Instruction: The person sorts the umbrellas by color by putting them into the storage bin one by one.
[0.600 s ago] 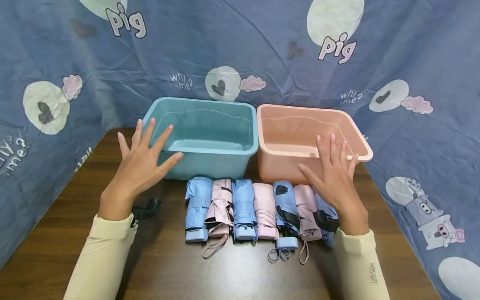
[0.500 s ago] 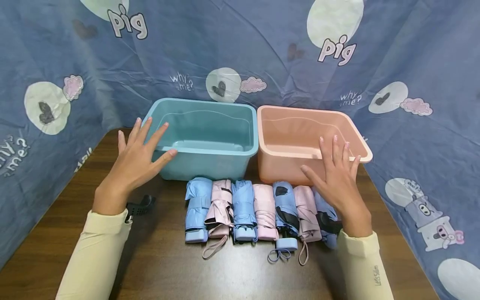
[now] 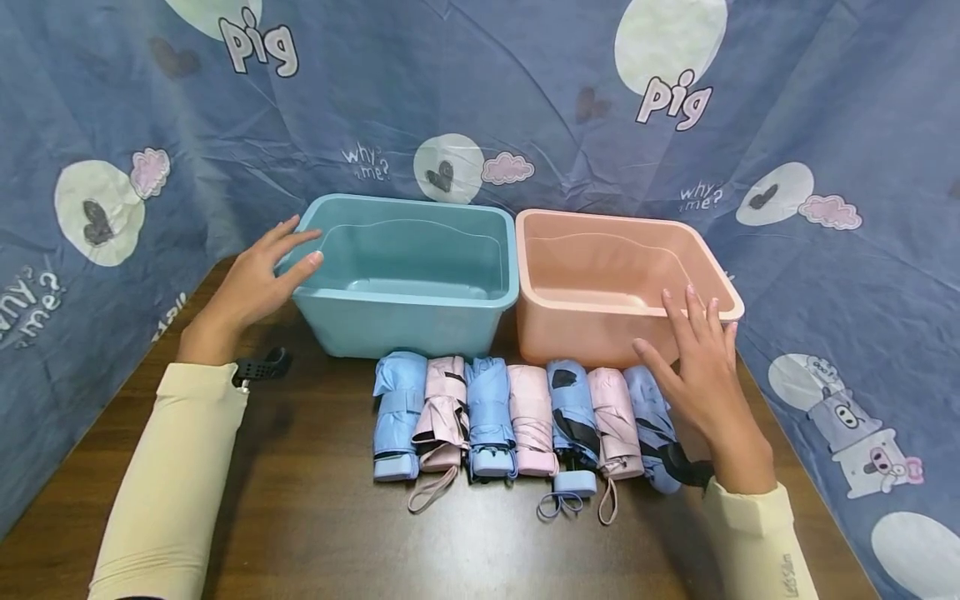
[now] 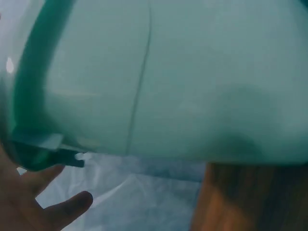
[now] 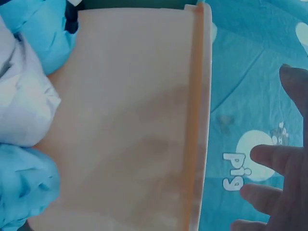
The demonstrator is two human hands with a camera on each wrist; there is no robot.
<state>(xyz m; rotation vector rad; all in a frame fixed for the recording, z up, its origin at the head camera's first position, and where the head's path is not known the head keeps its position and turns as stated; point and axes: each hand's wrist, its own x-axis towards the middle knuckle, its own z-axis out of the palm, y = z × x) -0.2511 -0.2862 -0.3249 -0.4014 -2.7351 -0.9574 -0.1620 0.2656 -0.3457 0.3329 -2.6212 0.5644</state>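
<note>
My left hand is at the left rim of the teal bin, fingers reaching over the edge; whether they touch it I cannot tell. The left wrist view shows that bin's wall close up, with the fingers beside its rim. Over the front right corner of the peach bin, my right hand hovers with spread fingers and holds nothing. A row of several folded umbrellas lies before the bins, blue ones alternating with pink ones. The rightmost blue umbrella lies nearest my right hand.
Both bins stand side by side at the back of the brown wooden table. Behind them hangs a blue printed cloth. Wrist loops trail from some umbrellas towards the front. A black strap sits at my left wrist.
My left hand has moved left and away from me, to the teal bin's left rim. My right hand has shifted right and slightly nearer to me, uncovering more of the rightmost umbrella.
</note>
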